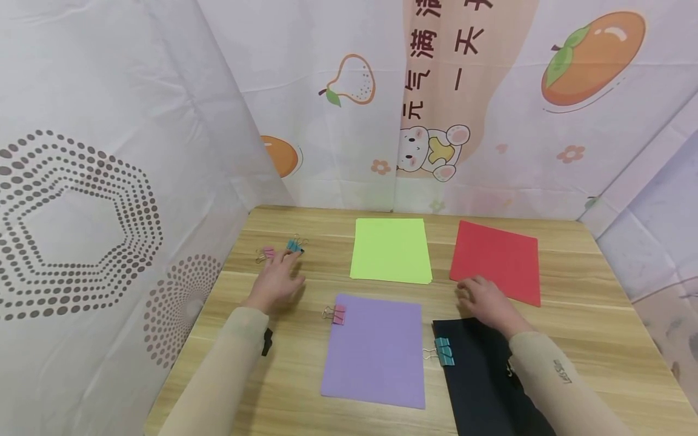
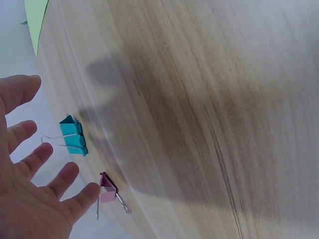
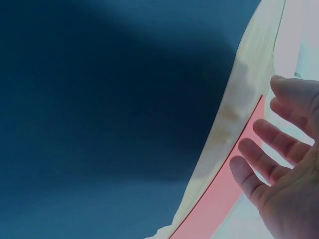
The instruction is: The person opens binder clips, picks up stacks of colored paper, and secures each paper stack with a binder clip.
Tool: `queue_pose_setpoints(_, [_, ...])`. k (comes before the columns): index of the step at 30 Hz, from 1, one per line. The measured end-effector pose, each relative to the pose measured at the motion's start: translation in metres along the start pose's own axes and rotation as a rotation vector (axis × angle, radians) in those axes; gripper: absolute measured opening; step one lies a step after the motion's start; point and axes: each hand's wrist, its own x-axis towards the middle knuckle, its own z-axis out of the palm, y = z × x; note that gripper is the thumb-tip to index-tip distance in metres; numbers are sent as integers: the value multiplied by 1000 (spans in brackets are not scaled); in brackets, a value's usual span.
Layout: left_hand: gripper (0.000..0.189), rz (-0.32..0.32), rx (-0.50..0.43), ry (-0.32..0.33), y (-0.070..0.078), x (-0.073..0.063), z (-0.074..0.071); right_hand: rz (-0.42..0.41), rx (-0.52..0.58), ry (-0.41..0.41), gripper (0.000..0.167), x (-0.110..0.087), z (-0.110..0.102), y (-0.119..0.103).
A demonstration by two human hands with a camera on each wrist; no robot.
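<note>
My left hand (image 1: 275, 281), fingers spread, hovers by a teal binder clip (image 1: 294, 245) and a pink binder clip (image 1: 266, 252) at the table's far left. In the left wrist view, the teal clip (image 2: 74, 137) and pink clip (image 2: 106, 190) lie beyond the fingers, and nothing is held. Loosely bent fingers of my right hand (image 1: 485, 303) are near the lower edge of the red paper (image 1: 498, 260), above the black paper (image 1: 471, 381). The right wrist view shows that hand (image 3: 284, 164) holding nothing. A teal binder clip (image 1: 445, 352) grips the black paper's left edge.
Purple paper (image 1: 376, 357) lies in the middle, with a pink binder clip (image 1: 339, 314) on its upper left edge. Behind it is yellow-green paper (image 1: 390, 250). A black clip (image 1: 266, 342) sits beside the left sleeve. Printed cloth (image 1: 327, 151) hangs along the table's back edge.
</note>
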Motion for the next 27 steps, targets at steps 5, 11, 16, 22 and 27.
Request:
queue_pose_setpoints(5, [71, 3, -8, -3, -3, 4, 1, -23, -60, 21, 43, -3, 4, 3])
queue_pose_setpoints(11, [70, 4, -16, -2, -4, 7, 0, 3, -86, 4, 58, -4, 9, 8])
queue_pose_setpoints(16, [71, 6, -12, 0, -3, 8, -1, 24, -101, -29, 63, -5, 13, 11])
queue_pose_setpoints(22, [69, 17, -2, 10, -3, 11, -1, 32, -118, -45, 63, -5, 13, 9])
queue_pose_setpoints(27, [69, 9, 4, 2, -1, 14, -3, 27, -134, -49, 64, -3, 13, 9])
